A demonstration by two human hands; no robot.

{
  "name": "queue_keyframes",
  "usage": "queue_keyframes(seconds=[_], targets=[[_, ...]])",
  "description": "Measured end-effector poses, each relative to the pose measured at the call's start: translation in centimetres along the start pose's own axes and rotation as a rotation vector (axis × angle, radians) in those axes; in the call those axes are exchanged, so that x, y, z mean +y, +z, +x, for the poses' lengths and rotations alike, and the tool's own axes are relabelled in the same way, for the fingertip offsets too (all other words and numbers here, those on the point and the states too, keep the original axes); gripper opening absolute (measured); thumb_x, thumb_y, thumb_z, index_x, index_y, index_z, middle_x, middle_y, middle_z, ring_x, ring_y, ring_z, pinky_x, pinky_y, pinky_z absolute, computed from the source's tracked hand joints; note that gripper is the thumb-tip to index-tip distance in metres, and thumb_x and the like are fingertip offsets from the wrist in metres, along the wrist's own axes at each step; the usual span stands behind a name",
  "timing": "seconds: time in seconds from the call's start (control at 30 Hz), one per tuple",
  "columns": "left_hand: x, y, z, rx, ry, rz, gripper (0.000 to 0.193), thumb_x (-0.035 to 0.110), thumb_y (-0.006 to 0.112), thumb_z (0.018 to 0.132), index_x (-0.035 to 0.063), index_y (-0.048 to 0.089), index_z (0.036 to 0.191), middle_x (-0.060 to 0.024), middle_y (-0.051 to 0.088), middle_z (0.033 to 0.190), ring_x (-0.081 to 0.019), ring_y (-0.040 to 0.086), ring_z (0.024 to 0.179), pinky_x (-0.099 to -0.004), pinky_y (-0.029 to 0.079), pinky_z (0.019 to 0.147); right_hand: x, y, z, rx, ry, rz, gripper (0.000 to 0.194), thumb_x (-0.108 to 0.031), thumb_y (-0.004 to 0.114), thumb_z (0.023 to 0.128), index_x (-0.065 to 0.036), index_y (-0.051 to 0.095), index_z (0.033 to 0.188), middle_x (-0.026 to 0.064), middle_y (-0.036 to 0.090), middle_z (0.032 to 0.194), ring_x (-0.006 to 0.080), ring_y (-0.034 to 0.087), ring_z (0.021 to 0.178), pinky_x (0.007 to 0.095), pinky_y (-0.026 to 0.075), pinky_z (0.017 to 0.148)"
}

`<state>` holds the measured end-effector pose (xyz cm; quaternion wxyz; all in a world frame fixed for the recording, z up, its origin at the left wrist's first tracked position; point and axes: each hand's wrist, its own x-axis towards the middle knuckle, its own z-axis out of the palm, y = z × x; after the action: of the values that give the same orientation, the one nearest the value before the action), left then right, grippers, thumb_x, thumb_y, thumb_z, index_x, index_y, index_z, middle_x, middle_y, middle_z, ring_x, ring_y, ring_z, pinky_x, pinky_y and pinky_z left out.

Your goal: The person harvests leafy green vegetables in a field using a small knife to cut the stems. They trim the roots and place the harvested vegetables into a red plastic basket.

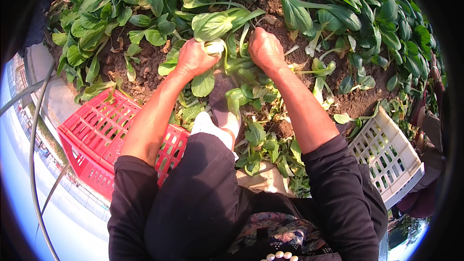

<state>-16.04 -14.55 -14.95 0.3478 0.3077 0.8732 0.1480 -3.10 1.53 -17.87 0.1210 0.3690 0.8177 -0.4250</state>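
My left hand (195, 58) grips a bok choy plant (214, 25) low on its pale stalks. The plant's leaves spread up and to the right, over the soil. Right of it, my right hand (266, 49) is curled into a fist close to the ground. A thin dark sliver shows just ahead of its fingers, too small to make out, and the palm is hidden. Loose green leaves and stalks (241, 63) lie between the two hands, above my shoe (223, 92).
A red plastic crate (105, 123) is at my left, partly behind my forearm. At my right sits a white plastic crate (386, 152) with greens visible through its slots. Dense bok choy (348, 18) grows ahead. Another person's clothing (431, 159) shows at the right edge. Bent poles (34, 145) stand left.
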Motion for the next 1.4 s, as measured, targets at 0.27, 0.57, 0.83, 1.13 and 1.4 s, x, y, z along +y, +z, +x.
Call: queue_keyframes(seconds=[0.27,0.57,0.83,1.13,1.4], targets=[[4.6,-5.4,-3.1,-0.034,0.141,-0.573,0.058,0.011,0.079,0.066,0.002,0.059,0.12,-0.0057,0.066,0.101,-0.0114,0.062,0.091,-0.0274,0.051,0.084,3.6,-4.2,-7.9,-0.105,0.255,0.859,0.025,-0.029,0.058,0.093,-0.004,0.057,0.091,-0.002,0.047,0.06,0.0054,0.043,0.042,0.0215,0.036,0.039],[11.1,-5.0,-5.4,-0.438,0.228,-0.958,0.067,0.01,0.081,0.064,-0.0023,0.054,0.124,-0.0028,0.063,0.103,-0.0095,0.058,0.093,-0.026,0.048,0.085,3.0,-10.2,-10.7,-0.071,-0.1,1.585,0.077,-0.031,0.079,0.077,0.0,0.042,0.137,0.0018,0.058,0.087,0.0056,0.053,0.065,0.0203,0.047,0.051],[12.2,-6.9,-4.9,-0.357,0.155,-0.794,0.08,0.011,0.081,0.065,0.0004,0.045,0.136,-0.0033,0.062,0.102,-0.0117,0.058,0.094,-0.026,0.047,0.087,3.2,-14.0,-12.6,0.283,0.129,1.015,0.036,-0.021,0.082,0.073,-0.001,0.067,0.099,-0.0041,0.06,0.068,0.0003,0.049,0.055,0.0159,0.037,0.047],[13.1,-5.7,-2.7,-0.403,0.132,-0.983,0.079,0.02,0.088,0.063,0.0006,0.048,0.128,-0.0072,0.059,0.114,-0.0148,0.057,0.104,-0.0296,0.046,0.094,0.1,-12.5,-10.7,-0.131,0.067,1.169,0.039,-0.027,0.081,0.075,-0.002,0.064,0.099,-0.0034,0.058,0.07,0.0032,0.049,0.056,0.0188,0.039,0.049],[15.3,-3.8,0.5,-0.196,0.227,-0.502,0.081,0.017,0.085,0.054,-0.001,0.048,0.124,-0.0142,0.062,0.112,-0.0237,0.061,0.104,-0.0344,0.049,0.093,1.2,-10.1,-7.3,-0.025,0.101,1.263,0.042,-0.044,0.048,0.098,-0.002,0.056,0.099,0.0039,0.06,0.071,0.0073,0.052,0.052,0.02,0.043,0.043]])
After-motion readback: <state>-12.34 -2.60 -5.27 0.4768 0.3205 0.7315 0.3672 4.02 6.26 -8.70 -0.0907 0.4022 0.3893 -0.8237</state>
